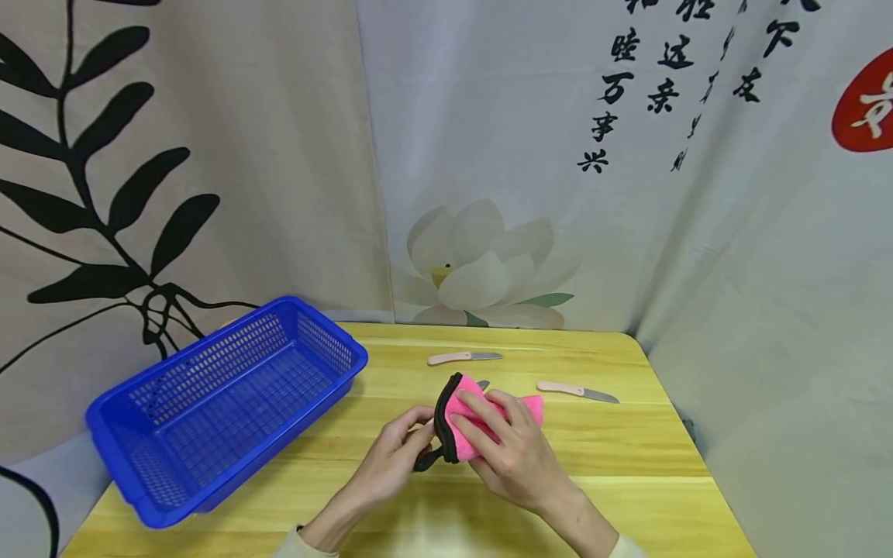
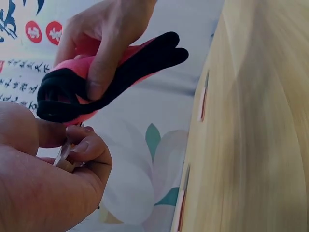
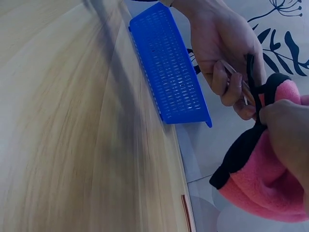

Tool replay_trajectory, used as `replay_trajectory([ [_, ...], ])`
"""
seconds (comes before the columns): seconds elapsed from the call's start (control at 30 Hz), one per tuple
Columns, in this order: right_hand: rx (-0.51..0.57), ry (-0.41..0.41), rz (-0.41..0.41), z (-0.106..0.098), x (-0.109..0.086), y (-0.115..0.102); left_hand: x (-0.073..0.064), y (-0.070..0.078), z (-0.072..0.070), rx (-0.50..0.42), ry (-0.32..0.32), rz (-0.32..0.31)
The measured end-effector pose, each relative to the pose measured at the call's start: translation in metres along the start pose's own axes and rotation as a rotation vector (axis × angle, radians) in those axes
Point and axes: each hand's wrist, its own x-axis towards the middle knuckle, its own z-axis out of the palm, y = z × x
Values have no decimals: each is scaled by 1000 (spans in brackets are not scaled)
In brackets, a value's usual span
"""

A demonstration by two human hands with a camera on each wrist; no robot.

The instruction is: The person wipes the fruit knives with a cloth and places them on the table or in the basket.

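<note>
My left hand (image 1: 394,457) grips a small knife by its pale handle (image 2: 65,159). In my right hand (image 1: 512,453) is a pink cloth (image 1: 469,415) with black edging and a black hanging loop, folded and bunched against the knife. The cloth hides most of the blade; a grey blade tip (image 1: 483,384) shows just past its far edge in the head view. In the right wrist view the cloth (image 3: 260,174) hangs from the right fingers, close beside the left hand (image 3: 229,58).
Two more pale-handled knives lie on the wooden table (image 1: 628,480): one knife (image 1: 463,357) behind the hands, one knife (image 1: 577,391) to the right. A blue plastic basket (image 1: 230,488) stands at the left. Behind the table hangs a printed curtain (image 1: 488,139).
</note>
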Motion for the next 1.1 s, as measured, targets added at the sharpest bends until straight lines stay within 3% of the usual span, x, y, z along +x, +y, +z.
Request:
replay_trajectory([
  [0.23, -23, -76, 30, -2, -4, 2, -1, 2, -1, -21, -37, -7],
  [0.93, -48, -96, 117, -6, -14, 24, 0, -2, -4, 55, -75, 78],
  [1.1, -55, -108, 121, -7, -16, 28, -2, -3, -6, 60, -75, 74],
])
